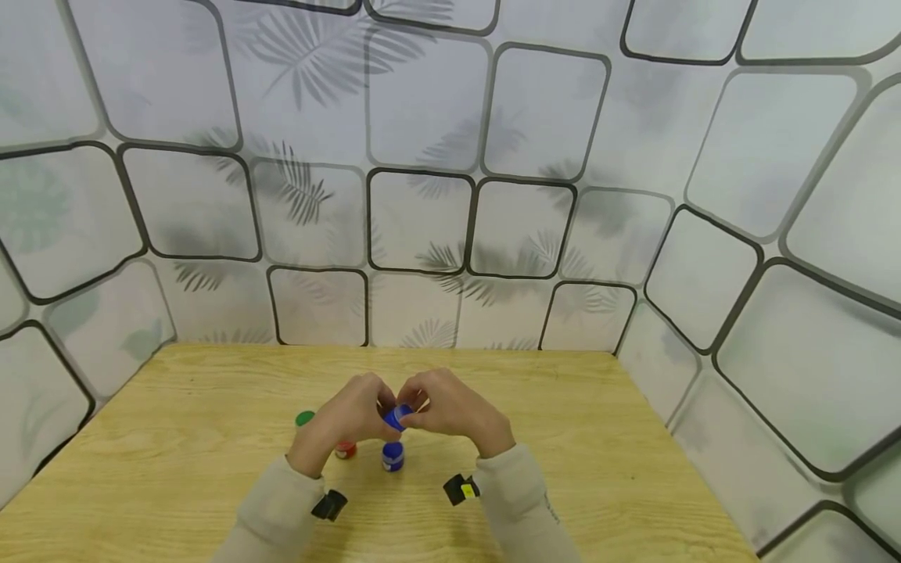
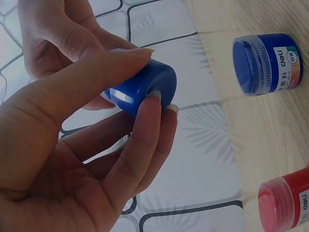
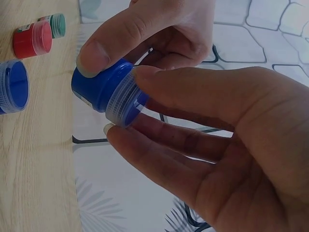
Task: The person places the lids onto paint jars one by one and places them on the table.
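Both hands hold one small blue paint jar (image 1: 397, 417) above the table, tilted on its side. My left hand (image 1: 352, 410) grips the jar's blue body (image 2: 161, 82), thumb on one side and fingertips on the other. With thumb and fingers, my right hand (image 1: 450, 407) pinches the clear ribbed lid (image 3: 120, 104), which sits on the jar. Whether the lid is loose cannot be told. A second blue jar (image 1: 393, 457) stands just below the hands, its lid on. Beside the left wrist is a red jar (image 1: 346, 450), partly hidden in the head view.
A green-topped jar (image 1: 305, 418) stands left of the left wrist, partly covered by it. The wooden table (image 1: 563, 438) meets a patterned wall covering (image 1: 422, 219) at the back and sides. Dark wrist devices (image 1: 461, 489) sit at both sleeves.
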Tool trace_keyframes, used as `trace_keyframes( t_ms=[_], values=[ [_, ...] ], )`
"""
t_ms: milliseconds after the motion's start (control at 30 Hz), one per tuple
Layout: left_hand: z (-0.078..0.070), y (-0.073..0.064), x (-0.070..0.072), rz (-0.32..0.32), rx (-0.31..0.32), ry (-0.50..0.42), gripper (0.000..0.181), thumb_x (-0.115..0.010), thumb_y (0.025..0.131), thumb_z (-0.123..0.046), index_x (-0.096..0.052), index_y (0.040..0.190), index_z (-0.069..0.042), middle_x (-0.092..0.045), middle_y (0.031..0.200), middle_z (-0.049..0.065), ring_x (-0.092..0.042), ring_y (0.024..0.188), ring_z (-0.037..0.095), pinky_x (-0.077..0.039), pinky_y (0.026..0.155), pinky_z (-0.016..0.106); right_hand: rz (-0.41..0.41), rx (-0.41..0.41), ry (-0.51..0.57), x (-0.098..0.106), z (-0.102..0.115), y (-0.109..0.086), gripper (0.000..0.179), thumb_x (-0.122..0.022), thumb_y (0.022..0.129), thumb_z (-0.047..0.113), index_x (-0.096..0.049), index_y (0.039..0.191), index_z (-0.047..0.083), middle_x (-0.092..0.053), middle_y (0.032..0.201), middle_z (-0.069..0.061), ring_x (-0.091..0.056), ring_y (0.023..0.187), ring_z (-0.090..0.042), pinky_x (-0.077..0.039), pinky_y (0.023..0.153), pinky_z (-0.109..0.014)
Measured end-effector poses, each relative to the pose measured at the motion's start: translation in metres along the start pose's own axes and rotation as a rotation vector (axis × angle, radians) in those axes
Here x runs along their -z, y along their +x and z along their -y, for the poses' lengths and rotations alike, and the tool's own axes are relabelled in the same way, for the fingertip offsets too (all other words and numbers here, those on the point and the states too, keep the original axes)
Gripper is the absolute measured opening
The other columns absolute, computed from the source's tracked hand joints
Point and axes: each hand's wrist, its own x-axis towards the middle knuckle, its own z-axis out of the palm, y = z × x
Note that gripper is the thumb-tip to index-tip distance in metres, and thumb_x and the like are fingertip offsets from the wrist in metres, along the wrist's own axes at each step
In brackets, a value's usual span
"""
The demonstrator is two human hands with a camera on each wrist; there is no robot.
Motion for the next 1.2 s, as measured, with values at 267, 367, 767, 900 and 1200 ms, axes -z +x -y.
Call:
trace_keyframes(
  t_ms=[267,367,767,900,1200],
  values=[
    [-0.0007,-0.0003,-0.0007,0.003,0.013,-0.001,0.012,-0.089,0.074,-0.004,-0.078,0.081,-0.005,-0.073,0.071,0.003,-0.063,0.060,0.010,-0.054,0.058,0.026,-0.002,0.004,0.024,0.0005,-0.0004,-0.0005,0.019,-0.076,0.092,0.006,-0.076,0.112,0.007,-0.076,0.109,-0.008,-0.074,0.097,-0.017,-0.057,0.078,-0.015],
    [-0.0008,-0.0006,-0.0003,0.001,0.017,0.002,0.013,-0.089,0.074,-0.005,-0.078,0.080,-0.005,-0.074,0.071,0.004,-0.063,0.060,0.010,-0.054,0.058,0.026,-0.001,-0.001,0.039,0.0003,-0.0003,-0.0002,0.020,-0.075,0.092,0.004,-0.075,0.113,0.006,-0.075,0.110,-0.008,-0.074,0.099,-0.018,-0.057,0.079,-0.015],
    [-0.0008,-0.0011,0.0002,0.011,0.010,-0.006,0.013,-0.090,0.074,-0.005,-0.079,0.081,-0.004,-0.075,0.072,0.004,-0.066,0.062,0.010,-0.057,0.060,0.027,0.004,0.002,0.008,0.0000,-0.0003,-0.0003,0.020,-0.076,0.092,0.007,-0.076,0.112,0.008,-0.077,0.109,-0.007,-0.074,0.095,-0.015,-0.056,0.078,-0.016],
    [-0.0014,-0.0010,-0.0003,0.012,0.010,-0.007,0.013,-0.090,0.074,-0.005,-0.079,0.081,-0.004,-0.075,0.073,0.004,-0.066,0.062,0.010,-0.057,0.061,0.027,0.015,0.003,0.015,0.0004,-0.0001,-0.0012,0.022,-0.075,0.093,0.006,-0.076,0.115,0.007,-0.077,0.112,-0.008,-0.075,0.098,-0.017,-0.056,0.080,-0.016],
    [-0.0022,-0.0022,0.0007,0.008,0.040,-0.031,0.014,-0.089,0.075,-0.005,-0.078,0.083,-0.004,-0.075,0.074,0.004,-0.066,0.064,0.011,-0.057,0.063,0.028,-0.006,0.004,0.055,0.0009,0.0011,-0.0018,0.021,-0.074,0.093,0.003,-0.076,0.113,0.006,-0.076,0.111,-0.008,-0.074,0.099,-0.019,-0.057,0.080,-0.016]
  ],
)
